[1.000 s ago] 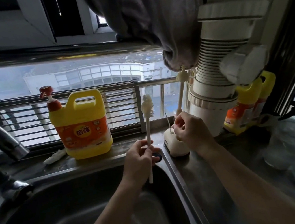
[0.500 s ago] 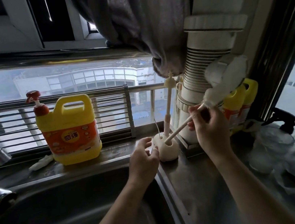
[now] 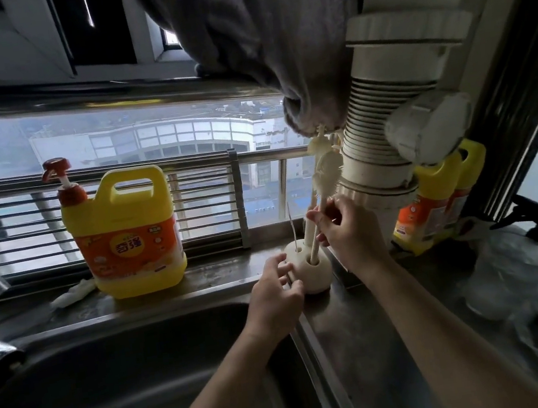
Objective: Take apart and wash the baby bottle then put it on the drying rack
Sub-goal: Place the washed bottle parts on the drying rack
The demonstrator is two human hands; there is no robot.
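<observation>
Just right of the frame's centre, the right hand [image 3: 348, 234] pinches the thin handle of a white bottle brush [image 3: 325, 171] between thumb and curled fingers. The brush stands nearly upright, its lower end in a hole of the rounded white brush holder [image 3: 315, 275] and its bristled head rising in front of the ribbed white pipe [image 3: 386, 139]. The left hand [image 3: 272, 302] grips the holder's left side, fingers curled round it. The holder sits on the steel counter [image 3: 367, 345] at the sink's [image 3: 112, 381] right rim. A yellow detergent jug [image 3: 126, 234] with a red pump stands on the ledge at centre left. At lower right lie clear plastic shapes [image 3: 531, 288], too blurred to tell whether any is the baby bottle
</observation>
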